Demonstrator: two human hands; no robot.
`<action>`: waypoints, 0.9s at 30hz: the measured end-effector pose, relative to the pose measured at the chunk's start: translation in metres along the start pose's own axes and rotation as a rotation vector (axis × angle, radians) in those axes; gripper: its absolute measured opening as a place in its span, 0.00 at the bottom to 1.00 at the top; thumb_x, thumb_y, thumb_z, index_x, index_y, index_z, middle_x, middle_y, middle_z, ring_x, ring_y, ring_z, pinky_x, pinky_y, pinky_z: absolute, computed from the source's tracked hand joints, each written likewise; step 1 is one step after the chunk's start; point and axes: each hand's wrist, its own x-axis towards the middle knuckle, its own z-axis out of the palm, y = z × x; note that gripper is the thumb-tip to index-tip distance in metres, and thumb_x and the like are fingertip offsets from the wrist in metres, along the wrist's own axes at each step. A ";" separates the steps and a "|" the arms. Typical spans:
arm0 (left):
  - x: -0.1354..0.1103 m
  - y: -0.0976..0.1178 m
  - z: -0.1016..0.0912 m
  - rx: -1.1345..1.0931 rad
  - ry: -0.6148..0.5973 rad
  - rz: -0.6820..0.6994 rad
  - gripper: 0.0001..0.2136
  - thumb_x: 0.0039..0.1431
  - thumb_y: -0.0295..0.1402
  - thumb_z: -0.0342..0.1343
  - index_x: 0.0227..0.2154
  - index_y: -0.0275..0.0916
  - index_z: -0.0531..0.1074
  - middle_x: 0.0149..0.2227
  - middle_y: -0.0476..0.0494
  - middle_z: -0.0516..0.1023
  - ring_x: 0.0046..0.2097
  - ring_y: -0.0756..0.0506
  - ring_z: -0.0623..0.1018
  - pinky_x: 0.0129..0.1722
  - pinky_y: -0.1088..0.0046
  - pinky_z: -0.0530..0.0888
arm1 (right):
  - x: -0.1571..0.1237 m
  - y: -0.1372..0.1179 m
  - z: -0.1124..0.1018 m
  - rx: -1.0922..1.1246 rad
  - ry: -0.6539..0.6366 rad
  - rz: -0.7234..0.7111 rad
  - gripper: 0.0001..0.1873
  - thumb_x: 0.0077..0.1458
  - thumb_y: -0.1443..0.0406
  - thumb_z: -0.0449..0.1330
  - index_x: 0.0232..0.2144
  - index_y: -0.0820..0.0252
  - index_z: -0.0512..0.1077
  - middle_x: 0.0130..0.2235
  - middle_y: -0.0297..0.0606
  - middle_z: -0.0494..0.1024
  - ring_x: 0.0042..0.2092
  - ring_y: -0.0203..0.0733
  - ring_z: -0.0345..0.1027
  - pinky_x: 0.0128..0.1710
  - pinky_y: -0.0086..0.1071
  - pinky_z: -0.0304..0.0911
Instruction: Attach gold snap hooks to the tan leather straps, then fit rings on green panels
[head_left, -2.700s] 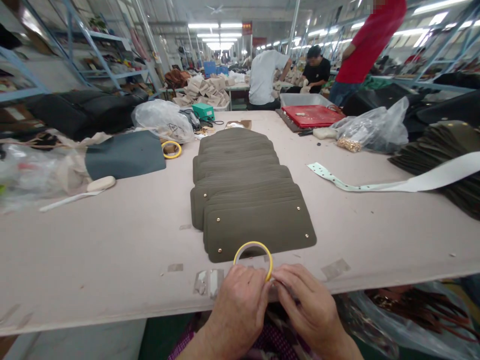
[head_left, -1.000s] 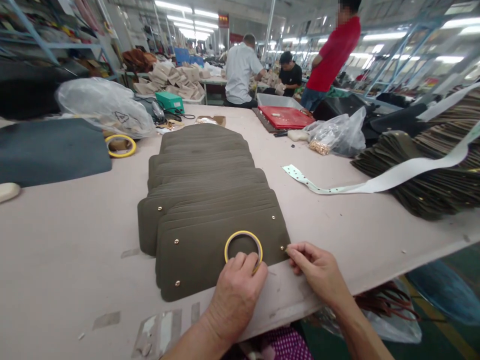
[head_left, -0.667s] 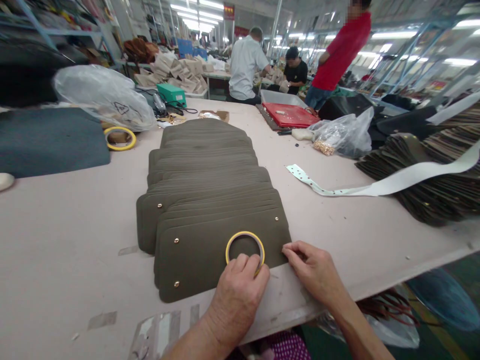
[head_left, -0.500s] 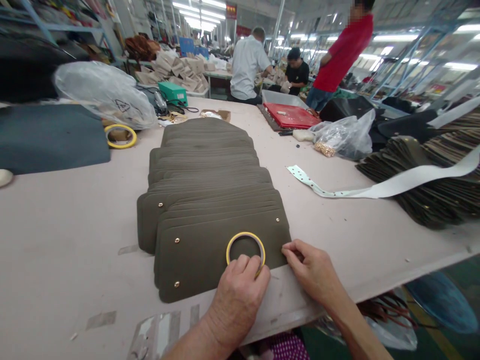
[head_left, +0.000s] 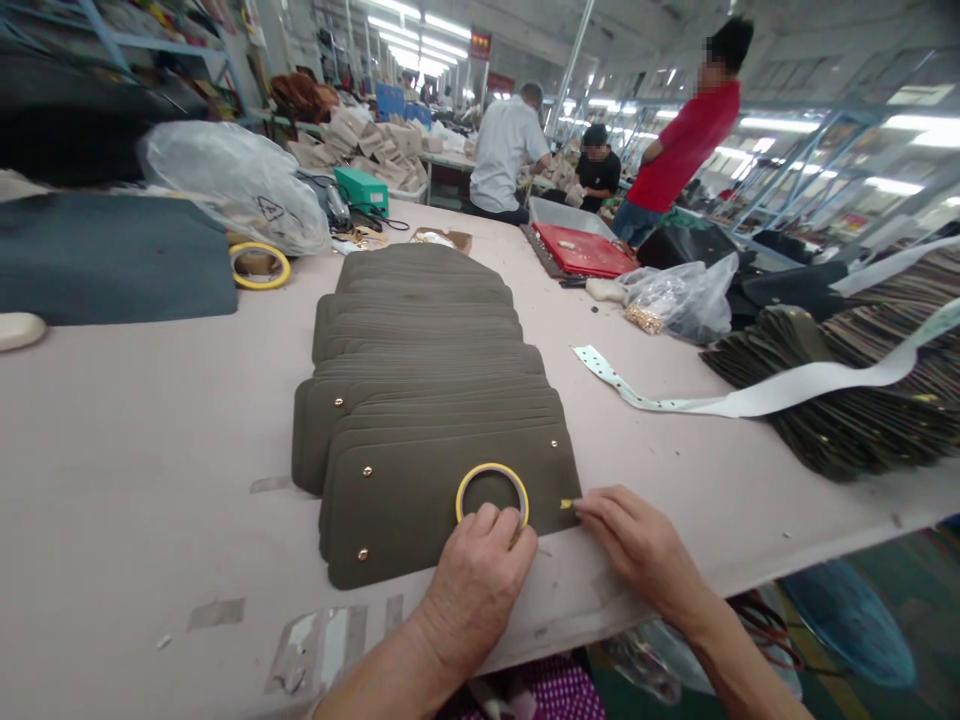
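Note:
My left hand (head_left: pixel 480 570) is closed on a roll of yellow tape (head_left: pixel 460 490), which stands tilted over the front panel. That dark olive panel (head_left: pixel 420 500) has small gold rivets along its left side and one at its upper right. At its lower right corner is a small piece of yellow tape (head_left: pixel 566 504). The pinched fingertips of my right hand (head_left: pixel 634 540) meet the outer end of this piece. Behind the front panel, a long overlapping stack of similar panels (head_left: pixel 427 320) runs away across the table.
A perforated white strip (head_left: pixel 750 398) trails over a dark pile of pieces (head_left: pixel 840 430) at right. Left stand another yellow tape roll (head_left: pixel 260 285), a plastic bag (head_left: pixel 232 190) and a green box (head_left: pixel 361 190). Beyond a red tray (head_left: pixel 585 250), people are across the room.
My right hand has drawn slightly right from the panel's corner, and the small yellow tape piece now shows there. My left hand still holds the roll. The view has shifted a little.

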 end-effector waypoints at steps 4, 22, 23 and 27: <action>0.001 -0.001 0.000 0.004 0.014 -0.009 0.01 0.60 0.28 0.54 0.33 0.39 0.68 0.35 0.45 0.72 0.35 0.42 0.69 0.32 0.64 0.72 | 0.007 -0.004 0.009 -0.129 -0.137 -0.129 0.13 0.63 0.71 0.49 0.41 0.61 0.73 0.37 0.43 0.76 0.39 0.43 0.71 0.39 0.37 0.69; -0.017 -0.005 -0.029 -0.423 0.333 -0.008 0.16 0.64 0.24 0.46 0.54 0.38 0.66 0.32 0.45 0.77 0.33 0.47 0.74 0.33 0.72 0.74 | 0.003 -0.039 0.010 0.122 -0.255 0.484 0.07 0.55 0.64 0.59 0.26 0.56 0.74 0.27 0.34 0.78 0.30 0.42 0.71 0.31 0.32 0.60; -0.020 -0.004 -0.034 -0.454 0.324 -0.022 0.19 0.64 0.24 0.47 0.58 0.39 0.62 0.33 0.45 0.77 0.33 0.47 0.75 0.34 0.72 0.74 | -0.002 -0.043 0.010 0.133 -0.241 0.471 0.07 0.56 0.64 0.58 0.27 0.56 0.74 0.28 0.34 0.78 0.31 0.42 0.71 0.32 0.33 0.61; -0.030 0.002 -0.042 -0.479 0.296 -0.099 0.22 0.64 0.26 0.49 0.60 0.39 0.57 0.39 0.44 0.80 0.37 0.48 0.79 0.38 0.73 0.76 | -0.015 -0.062 0.011 0.256 0.043 0.288 0.07 0.60 0.65 0.56 0.39 0.56 0.73 0.38 0.37 0.78 0.39 0.40 0.72 0.40 0.33 0.66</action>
